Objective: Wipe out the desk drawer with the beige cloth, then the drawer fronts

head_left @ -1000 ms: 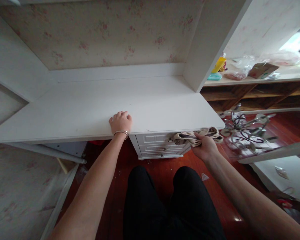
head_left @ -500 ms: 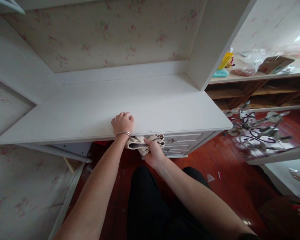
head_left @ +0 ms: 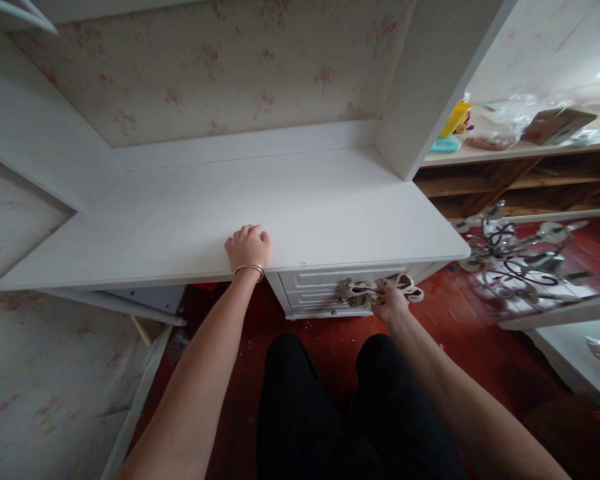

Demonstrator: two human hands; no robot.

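Observation:
My left hand (head_left: 249, 245) rests on the white desktop (head_left: 330, 207) near its front edge, with its fingers curled under and nothing seen in them. A bangle circles that wrist. Below the desk's right front, my right hand (head_left: 393, 303) grips a bunched cream and dark cloth (head_left: 365, 293). The cloth is held against or close to the front of the white drawers (head_left: 310, 280), around their right side. It covers part of the drawer fronts. Small knobs show on the drawers. Contact between cloth and drawers cannot be made out exactly.
A chandelier (head_left: 520, 247) lies on the red floor (head_left: 460, 320) to the right. Beyond it, a wooden shelf unit (head_left: 480, 157) carries plastic bags and a cardboard box (head_left: 557, 127). An upright white panel (head_left: 445, 80) rises from the desk's right end. My knees are below the desk front.
My right hand has moved right with the cloth, from beside my left wrist to across the drawer fronts, uncovering their left part. My left hand has stayed in place on the desktop.

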